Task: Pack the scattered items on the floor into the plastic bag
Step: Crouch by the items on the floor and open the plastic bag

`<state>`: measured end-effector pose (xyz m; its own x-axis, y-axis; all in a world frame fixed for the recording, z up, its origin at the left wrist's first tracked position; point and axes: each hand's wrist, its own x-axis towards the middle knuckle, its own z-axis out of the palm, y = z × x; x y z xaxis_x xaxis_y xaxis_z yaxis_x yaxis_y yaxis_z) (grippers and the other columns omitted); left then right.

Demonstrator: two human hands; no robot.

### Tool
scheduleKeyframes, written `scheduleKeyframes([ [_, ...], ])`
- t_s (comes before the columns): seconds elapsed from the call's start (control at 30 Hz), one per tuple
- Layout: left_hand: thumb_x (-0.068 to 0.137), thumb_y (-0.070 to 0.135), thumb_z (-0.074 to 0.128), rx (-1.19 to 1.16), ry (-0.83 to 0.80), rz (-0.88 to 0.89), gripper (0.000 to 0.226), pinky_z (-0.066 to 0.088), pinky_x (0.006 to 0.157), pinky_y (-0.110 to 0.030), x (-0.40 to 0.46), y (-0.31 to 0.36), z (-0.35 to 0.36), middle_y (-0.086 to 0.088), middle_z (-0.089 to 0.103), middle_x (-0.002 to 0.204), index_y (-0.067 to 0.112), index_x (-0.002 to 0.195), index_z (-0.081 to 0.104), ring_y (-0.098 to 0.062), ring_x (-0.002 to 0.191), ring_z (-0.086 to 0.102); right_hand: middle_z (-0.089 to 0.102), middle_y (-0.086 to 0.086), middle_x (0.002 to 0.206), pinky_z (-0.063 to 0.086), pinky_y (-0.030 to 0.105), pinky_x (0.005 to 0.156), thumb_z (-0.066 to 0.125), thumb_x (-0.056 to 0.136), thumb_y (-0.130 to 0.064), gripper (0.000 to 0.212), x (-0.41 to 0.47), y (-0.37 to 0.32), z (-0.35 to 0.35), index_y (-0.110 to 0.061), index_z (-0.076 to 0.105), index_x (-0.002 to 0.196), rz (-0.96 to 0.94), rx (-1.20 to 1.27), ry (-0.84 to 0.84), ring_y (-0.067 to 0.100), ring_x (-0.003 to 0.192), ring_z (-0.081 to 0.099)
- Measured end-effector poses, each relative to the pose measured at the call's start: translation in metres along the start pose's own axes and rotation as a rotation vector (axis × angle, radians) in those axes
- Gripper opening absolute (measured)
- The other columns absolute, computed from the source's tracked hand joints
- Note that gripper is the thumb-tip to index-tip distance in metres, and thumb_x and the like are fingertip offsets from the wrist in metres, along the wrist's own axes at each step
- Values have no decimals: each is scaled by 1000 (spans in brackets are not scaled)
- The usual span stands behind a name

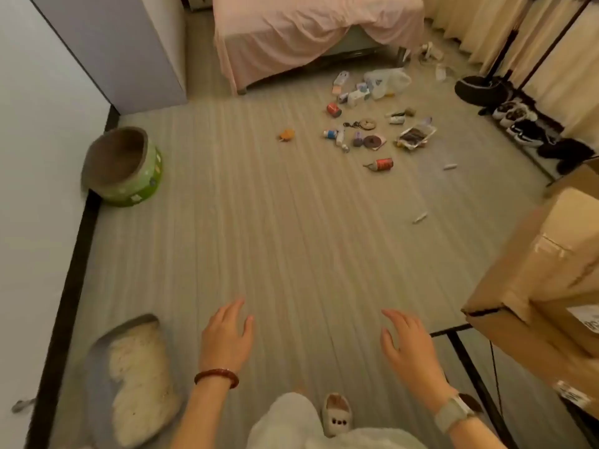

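Now I hold my left hand point(226, 338) and right hand point(409, 348) empty, fingers apart, well short of the translucent white plastic bag point(389, 82) and small scattered items point(366, 131) on the pale striped floor point(259, 228).

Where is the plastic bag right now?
The plastic bag lies on the floor in the upper right of the head view, at the far edge of the scattered items, just right of the pink bed's corner.
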<state>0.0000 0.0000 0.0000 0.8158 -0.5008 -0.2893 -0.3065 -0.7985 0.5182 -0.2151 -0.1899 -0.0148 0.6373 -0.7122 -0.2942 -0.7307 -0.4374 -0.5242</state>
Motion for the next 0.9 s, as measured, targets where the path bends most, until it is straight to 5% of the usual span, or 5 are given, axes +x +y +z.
scheduleKeyframes([
  [0.33, 92, 29, 44, 48, -47, -96, 47, 30, 109, -37, 127, 3, -5, -5, 39, 143, 16, 136, 36, -22, 131, 35, 51, 7, 132, 32, 41, 106, 46, 92, -22, 39, 174, -47, 2, -14, 46, 130, -1, -24, -98, 25, 126, 40],
  [0.9, 94, 27, 39, 111, -138, -11, 42, 34, 105, -34, 582, 90, -118, -6, 45, 138, 14, 134, 40, -21, 128, 41, 55, 8, 131, 35, 41, 105, 40, 94, -26, 36, 591, -235, -38, -15, 50, 126, 72, -53, -221, 25, 124, 45],
])
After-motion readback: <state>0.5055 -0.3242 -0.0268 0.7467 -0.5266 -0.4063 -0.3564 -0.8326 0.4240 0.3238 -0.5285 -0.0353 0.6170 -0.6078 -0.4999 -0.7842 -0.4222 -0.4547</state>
